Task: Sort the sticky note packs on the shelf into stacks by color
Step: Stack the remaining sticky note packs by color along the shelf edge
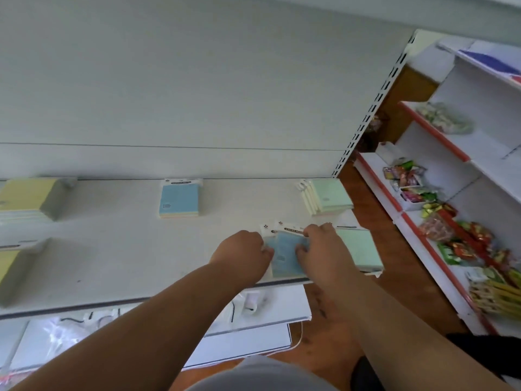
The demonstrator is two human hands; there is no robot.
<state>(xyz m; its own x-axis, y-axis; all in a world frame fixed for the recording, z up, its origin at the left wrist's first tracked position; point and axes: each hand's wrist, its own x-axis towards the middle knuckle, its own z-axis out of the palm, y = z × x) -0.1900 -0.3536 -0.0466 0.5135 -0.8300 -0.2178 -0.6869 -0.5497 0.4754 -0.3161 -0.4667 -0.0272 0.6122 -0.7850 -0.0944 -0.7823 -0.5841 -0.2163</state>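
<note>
Shelf (118, 249): two hands (284, 249) gripping two blue packs (286, 258).

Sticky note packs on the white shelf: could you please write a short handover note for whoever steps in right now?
Left hand and right hand: both grip the loose blue sticky note packs at the front edge of the white metal shelf.
Done: a blue stack at the back centre, yellow stacks at the left, a green stack at the back right, another green stack just right of the hands.
Left: probably move the held blue packs onto the blue stack and merge the duplicate colour stacks.
</note>
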